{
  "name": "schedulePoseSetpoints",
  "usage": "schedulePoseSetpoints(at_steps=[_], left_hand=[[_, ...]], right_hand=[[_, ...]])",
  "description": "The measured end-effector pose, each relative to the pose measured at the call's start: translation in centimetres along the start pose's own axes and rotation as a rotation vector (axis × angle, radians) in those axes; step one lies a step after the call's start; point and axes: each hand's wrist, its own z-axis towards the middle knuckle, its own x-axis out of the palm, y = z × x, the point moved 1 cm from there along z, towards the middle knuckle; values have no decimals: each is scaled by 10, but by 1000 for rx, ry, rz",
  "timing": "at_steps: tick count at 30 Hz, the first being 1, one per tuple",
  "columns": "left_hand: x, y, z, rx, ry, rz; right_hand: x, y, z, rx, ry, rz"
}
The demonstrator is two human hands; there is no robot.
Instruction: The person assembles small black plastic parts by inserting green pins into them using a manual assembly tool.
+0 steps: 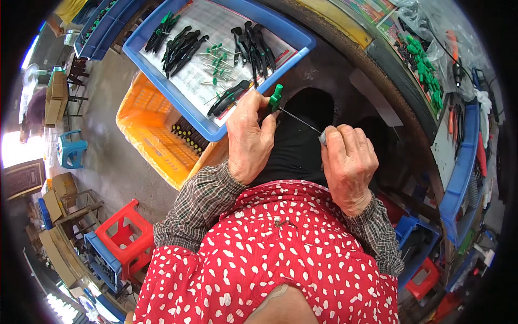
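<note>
Head view: the left hand (pixel 249 137) is closed around one green-handled screwdriver (pixel 276 97) just below the blue tray (pixel 294 35). The right hand (pixel 348 159) pinches its thin shaft tip. One orange crate (pixel 145 135) sits beside the tray.

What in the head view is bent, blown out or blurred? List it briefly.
Head view: fisheye bends the blue tray rim and blacks out the corners; daylight blows out the far left edge; the left hand, right hand and green-handled tool stay fairly sharp, evenly lit.
</note>
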Motion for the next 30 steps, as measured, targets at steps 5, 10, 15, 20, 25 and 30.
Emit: schedulePoseSetpoints(at_steps=[5, 10, 15, 20, 25, 30], left_hand=[[-2, 2, -1, -12, -5, -48], [-1, 0, -2, 41, -9, -17], [1, -2, 0, 47, -25, 4], [-1, -1, -1, 26, -11, -54], [-1, 0, -1, 41, -16, -32], [-1, -6, 0, 75, -33, 5]], right_hand=[[-6, 0, 6, 192, 156, 200], [-9, -10, 0, 325, 319, 629], [-3, -1, 4, 9, 92, 95], [0, 0, 4, 72, 118, 5], [-10, -3, 5, 367, 331, 524], [-9, -4, 2, 167, 192, 224]])
